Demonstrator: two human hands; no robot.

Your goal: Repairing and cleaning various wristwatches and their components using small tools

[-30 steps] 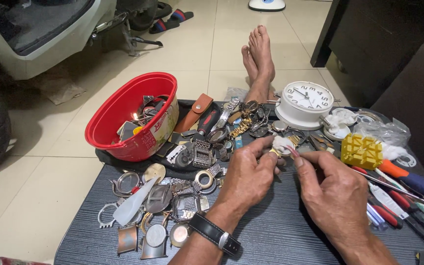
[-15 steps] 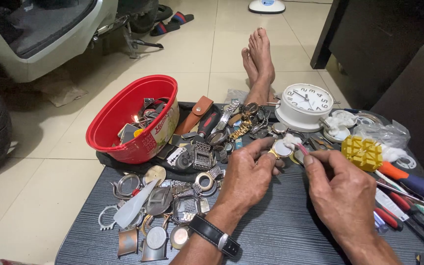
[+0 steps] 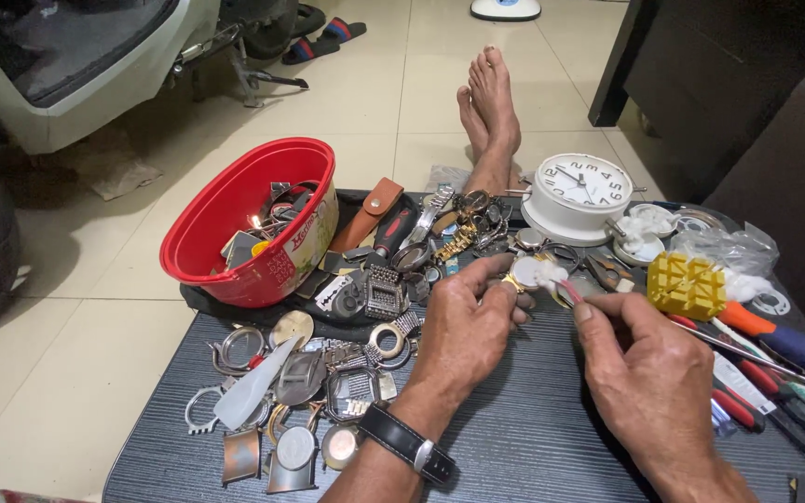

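While the left hand [image 3: 463,326] pinched a small white-faced watch [image 3: 535,272] between thumb and fingers just above the desk [image 3: 524,447], the right hand [image 3: 649,373] gripped a thin red-tipped tool [image 3: 570,292], its point meeting the watch's near edge. Both sets of fingers were closed tight, the left on the watch, the right on the tool.

A slip looked like the main risk: the tool met the watch at a shallow angle, so a hard push could skid it off the case into the left thumb, or flick the watch out of that light pinch into the clutter behind.

Room was tight. Loose watches [image 3: 449,237] lay heaped just beyond the fingers, and a white clock [image 3: 578,196] stood near behind. To the right, a yellow block [image 3: 687,284] and a row of screwdrivers [image 3: 775,349] ran to the desk's edge, close beside the right wrist. To the left, watch cases [image 3: 300,401] covered the desk below a red bowl [image 3: 244,233]. Bare desk showed only between the forearms and toward the near edge.
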